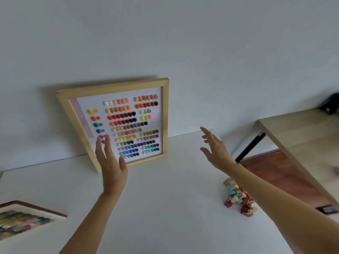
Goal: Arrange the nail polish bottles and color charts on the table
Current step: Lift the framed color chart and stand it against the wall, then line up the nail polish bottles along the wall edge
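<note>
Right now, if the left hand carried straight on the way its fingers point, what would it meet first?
Most likely the framed color chart leaning against the wall: the left hand is open, its fingers aimed at the chart's lower left swatches. How much gap remains is unclear from this one view.

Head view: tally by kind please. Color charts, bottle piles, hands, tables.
Color charts: 2, wood-framed chart leaning on the wall, dark-framed chart lying flat
Nail polish bottle piles: 1, bottles too blurred to count
Hands: 2, left hand, right hand
Tables: 2, white table, wooden table
Total: 7

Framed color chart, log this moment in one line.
framed color chart: leaning on wall | left hand: open | right hand: open | bottles: untouched
</note>
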Demonstrator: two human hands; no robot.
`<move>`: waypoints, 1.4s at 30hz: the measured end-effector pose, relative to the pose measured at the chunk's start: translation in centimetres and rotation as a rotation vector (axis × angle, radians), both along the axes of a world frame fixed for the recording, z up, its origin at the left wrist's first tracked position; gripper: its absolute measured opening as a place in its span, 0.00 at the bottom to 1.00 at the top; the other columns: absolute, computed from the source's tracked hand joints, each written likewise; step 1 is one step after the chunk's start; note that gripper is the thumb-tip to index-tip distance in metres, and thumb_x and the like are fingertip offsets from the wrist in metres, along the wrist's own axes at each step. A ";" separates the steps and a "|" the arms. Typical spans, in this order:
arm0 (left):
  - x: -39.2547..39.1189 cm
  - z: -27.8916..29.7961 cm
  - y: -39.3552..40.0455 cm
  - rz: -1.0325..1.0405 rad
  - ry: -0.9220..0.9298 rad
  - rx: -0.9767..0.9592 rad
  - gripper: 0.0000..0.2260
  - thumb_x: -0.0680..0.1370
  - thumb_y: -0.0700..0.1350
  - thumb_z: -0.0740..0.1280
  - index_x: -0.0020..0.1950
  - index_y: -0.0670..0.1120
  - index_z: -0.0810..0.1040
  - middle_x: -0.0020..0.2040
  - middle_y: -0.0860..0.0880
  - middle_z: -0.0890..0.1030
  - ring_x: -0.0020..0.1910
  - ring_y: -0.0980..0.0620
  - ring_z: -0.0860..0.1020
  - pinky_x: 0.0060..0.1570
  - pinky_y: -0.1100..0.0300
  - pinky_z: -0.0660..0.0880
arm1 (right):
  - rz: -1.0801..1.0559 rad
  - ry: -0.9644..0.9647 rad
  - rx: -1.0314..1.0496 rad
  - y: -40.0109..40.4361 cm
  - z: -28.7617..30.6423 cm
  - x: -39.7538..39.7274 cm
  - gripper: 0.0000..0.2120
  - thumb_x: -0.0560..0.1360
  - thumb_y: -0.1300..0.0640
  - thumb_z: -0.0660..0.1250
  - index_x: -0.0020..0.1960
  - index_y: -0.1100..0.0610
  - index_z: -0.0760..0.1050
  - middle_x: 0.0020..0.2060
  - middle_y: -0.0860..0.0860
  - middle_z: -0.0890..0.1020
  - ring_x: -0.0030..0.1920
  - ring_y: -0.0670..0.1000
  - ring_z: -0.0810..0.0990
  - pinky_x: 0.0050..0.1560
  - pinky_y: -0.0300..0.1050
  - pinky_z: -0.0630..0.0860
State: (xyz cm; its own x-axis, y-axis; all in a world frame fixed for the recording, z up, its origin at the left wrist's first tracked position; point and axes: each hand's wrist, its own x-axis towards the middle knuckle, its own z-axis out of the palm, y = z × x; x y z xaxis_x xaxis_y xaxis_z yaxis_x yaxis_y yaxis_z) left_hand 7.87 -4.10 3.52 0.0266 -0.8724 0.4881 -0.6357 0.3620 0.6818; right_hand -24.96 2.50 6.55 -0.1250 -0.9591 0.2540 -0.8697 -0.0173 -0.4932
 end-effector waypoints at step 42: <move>-35.3 -6.9 12.6 -0.583 -0.440 0.490 0.12 0.79 0.41 0.64 0.62 0.48 0.77 0.59 0.48 0.80 0.52 0.50 0.81 0.54 0.62 0.78 | 0.122 -0.055 0.542 11.5 -8.5 -20.4 0.09 0.78 0.66 0.61 0.52 0.58 0.78 0.48 0.54 0.83 0.45 0.50 0.81 0.48 0.40 0.79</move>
State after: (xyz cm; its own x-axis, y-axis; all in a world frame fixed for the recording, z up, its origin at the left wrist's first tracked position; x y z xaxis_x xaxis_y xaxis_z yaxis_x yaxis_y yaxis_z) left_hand -27.38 8.54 -3.38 -0.5905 -0.8027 -0.0835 -0.6826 0.4415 0.5824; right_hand -45.35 13.97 -1.98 -0.0037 -0.9591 -0.2831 -0.8499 0.1522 -0.5045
